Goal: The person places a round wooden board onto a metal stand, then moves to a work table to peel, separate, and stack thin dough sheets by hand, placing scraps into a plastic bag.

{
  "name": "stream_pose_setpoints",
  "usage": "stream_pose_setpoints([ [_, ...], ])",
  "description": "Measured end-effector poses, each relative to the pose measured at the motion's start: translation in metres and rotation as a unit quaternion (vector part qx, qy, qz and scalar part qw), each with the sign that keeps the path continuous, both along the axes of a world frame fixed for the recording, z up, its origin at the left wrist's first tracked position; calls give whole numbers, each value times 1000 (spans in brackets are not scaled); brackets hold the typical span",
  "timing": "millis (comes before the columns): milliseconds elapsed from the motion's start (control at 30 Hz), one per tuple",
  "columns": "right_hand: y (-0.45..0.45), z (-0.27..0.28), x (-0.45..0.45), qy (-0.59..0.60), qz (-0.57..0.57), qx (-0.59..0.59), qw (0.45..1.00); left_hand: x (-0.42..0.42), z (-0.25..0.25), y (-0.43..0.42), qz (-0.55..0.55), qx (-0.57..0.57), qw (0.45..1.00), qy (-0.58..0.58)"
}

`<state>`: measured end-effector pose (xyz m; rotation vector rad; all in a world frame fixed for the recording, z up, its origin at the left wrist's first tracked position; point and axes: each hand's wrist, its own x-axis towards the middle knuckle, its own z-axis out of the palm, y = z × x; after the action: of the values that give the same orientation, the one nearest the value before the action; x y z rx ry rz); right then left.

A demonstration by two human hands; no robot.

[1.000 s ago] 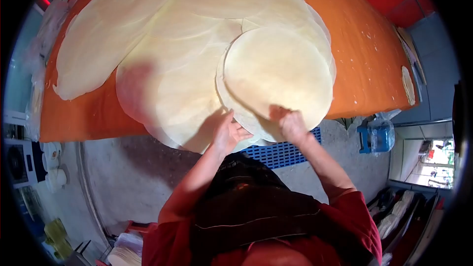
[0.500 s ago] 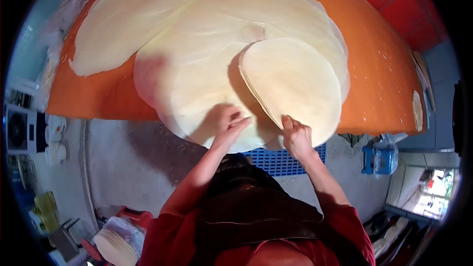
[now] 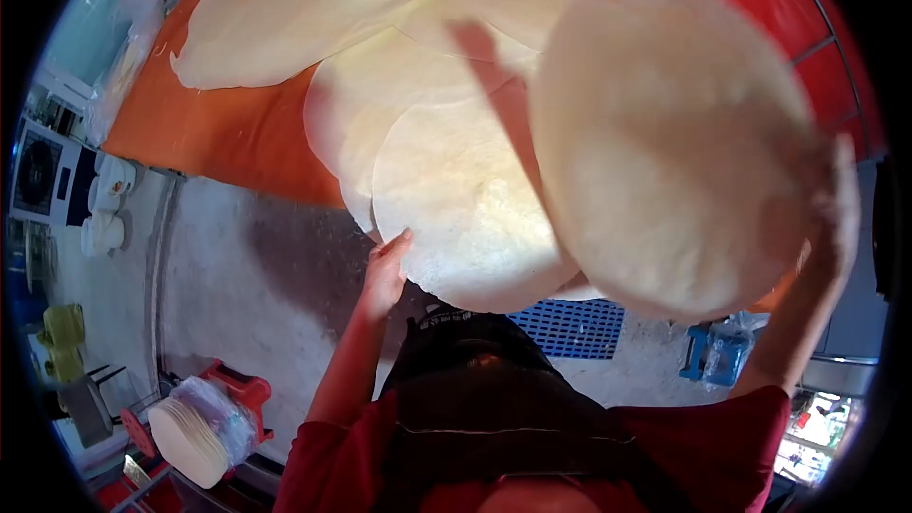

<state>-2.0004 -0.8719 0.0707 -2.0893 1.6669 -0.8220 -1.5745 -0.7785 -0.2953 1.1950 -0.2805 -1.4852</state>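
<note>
My left hand (image 3: 385,274) pinches the near left edge of a large, thin, round flatbread (image 3: 475,195) with its thumb on top. This flatbread lies over other overlapping ones at the table's near edge. On the right, my right hand (image 3: 836,204) is blurred by motion at the outer edge of a raised flatbread (image 3: 665,152). That one is tilted up close to the camera and hides part of the table; whether it is one sheet or several cannot be made out. More pale flatbreads (image 3: 285,24) spread across the far left of the table.
An orange cloth (image 3: 218,147) covers the table. Below its near edge lies a blue plastic grate (image 3: 570,331). A red stool (image 3: 237,389) at lower left stands by a stack of flatbreads (image 3: 188,442) and plastic wrap. A blue water jug (image 3: 727,358) is at right.
My right hand has swung up and right, lifting the flatbread off the pile. My left hand has moved left to the edge of the flatbread beneath. The view has shifted and tilted.
</note>
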Motion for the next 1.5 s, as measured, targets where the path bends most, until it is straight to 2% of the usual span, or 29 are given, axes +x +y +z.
stream_pose_setpoints([
  [67,3,40,31,193,-40,-182,963,0,-2,5,8,-32,995,95],
  [133,25,35,111,212,64,-335,916,0,-2,9,-6,-64,994,92],
  [167,36,26,149,69,56,-273,958,1,-2,11,-12,-80,993,89],
  [200,47,17,188,-88,42,-224,970,0,9,12,-18,-87,988,130],
  [233,27,-2,189,210,92,-191,955,-5,28,12,-25,-95,981,169],
  [267,7,-21,191,449,183,-205,850,-8,41,12,-32,-103,972,207],
  [333,0,-101,219,503,298,-80,807,-10,44,12,-53,-97,944,310],
  [367,-7,-170,218,411,374,-140,819,-11,46,12,-62,-95,925,362],
  [400,2,-199,228,447,378,-56,809,-14,51,12,-74,-98,927,354],
  [433,11,-231,228,403,384,-54,829,-16,55,14,-79,-104,920,370],
  [500,40,-239,236,403,417,-48,813,-15,60,13,-91,-117,905,398],
  [600,72,-267,248,359,347,-82,862,-17,55,11,-65,-105,910,397],
  [800,86,-258,255,308,293,-105,899,-19,91,6,-76,-138,911,381],
  [933,86,-261,243,293,339,-93,889,-19,87,0,-71,-130,915,376],
  [1000,89,-257,244,291,361,-98,881,-20,86,-1,-78,-128,924,351],
  [1100,91,-240,250,204,300,-84,928,-17,102,-1,-128,-86,934,322],
  [1167,91,-228,254,239,281,-85,926,-26,102,-4,-69,-98,944,306],
  [1233,89,-228,246,266,261,-71,925,-31,109,-9,-61,-121,938,319],
  [1267,84,-220,242,253,289,34,923,-31,110,-14,-70,-139,939,306],
  [1300,69,-214,234,181,343,115,915,-31,112,-19,-78,-159,939,294],
  [1367,43,-151,215,76,342,114,930,-41,134,-27,-63,-24,989,135],
  [1433,26,-79,185,-53,328,112,936,-40,89,-36,-103,-53,984,137],
  [1467,15,-61,165,-105,331,33,937,-43,69,-39,-116,-66,982,137],
  [1500,5,-45,141,-155,335,-47,928,-53,64,-43,-122,-56,974,185],
])
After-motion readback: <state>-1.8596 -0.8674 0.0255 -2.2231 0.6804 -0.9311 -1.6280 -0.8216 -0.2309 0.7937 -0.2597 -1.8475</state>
